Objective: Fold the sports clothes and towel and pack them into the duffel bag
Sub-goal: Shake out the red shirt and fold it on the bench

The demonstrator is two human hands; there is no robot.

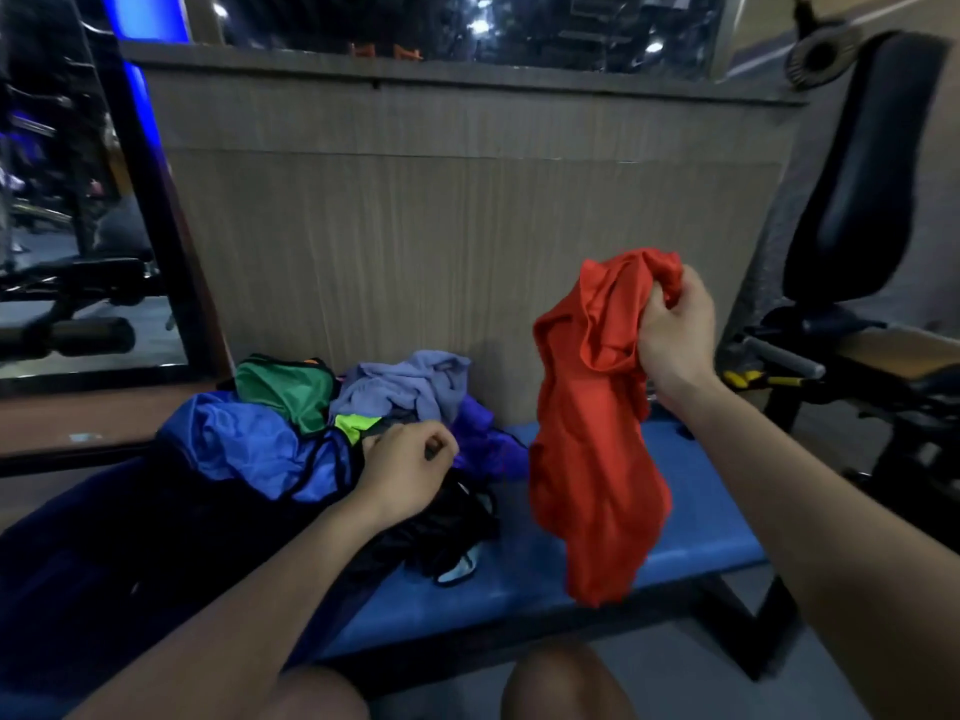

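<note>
Dark duffel (104,553) slumped at bench's (571,589) left end. Glossy blue jersey (249,449), green one (283,387), soft lilac towel (410,381) heaped crumpled. Left hand (405,470) loosely curled over pile, grip unclear. Right hand (670,330) clutches limp, silky red shirt (592,459) aloft. No readable writing.

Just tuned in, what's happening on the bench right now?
A person's right hand holds a bunched red garment up above the blue bench. The left hand rests loosely curled on the unfolded clothes pile. A dark bag lies to the left. Nothing looks folded yet.
</note>
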